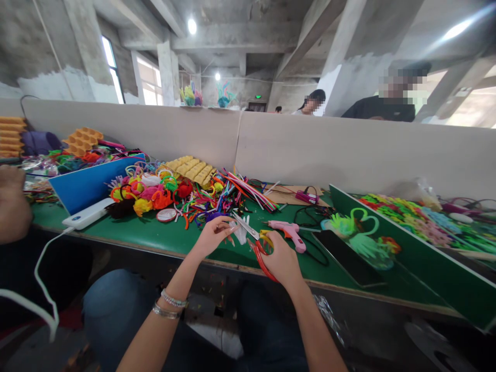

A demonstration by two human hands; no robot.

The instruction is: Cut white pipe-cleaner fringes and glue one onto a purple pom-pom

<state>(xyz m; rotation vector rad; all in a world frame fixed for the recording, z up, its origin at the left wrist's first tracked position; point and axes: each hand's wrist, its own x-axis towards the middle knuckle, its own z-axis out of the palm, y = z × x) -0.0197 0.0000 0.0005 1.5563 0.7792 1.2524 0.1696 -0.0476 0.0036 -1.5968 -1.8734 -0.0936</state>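
Near the frame's centre, the right hand (282, 259) has its grip closed on red-and-yellow-handled metal scissors (252, 233), and the left hand (212, 235) pinches a small white piece (233, 225).

Left hand (217, 233) pinches white piece (241, 233) by blades of red-handled scissors (252, 233) in right hand (279, 258); from scissors: pink glue gun (290, 231) 3 o'clock, phone (346, 257) beyond, colourful pile (149, 194) 10 o'clock.
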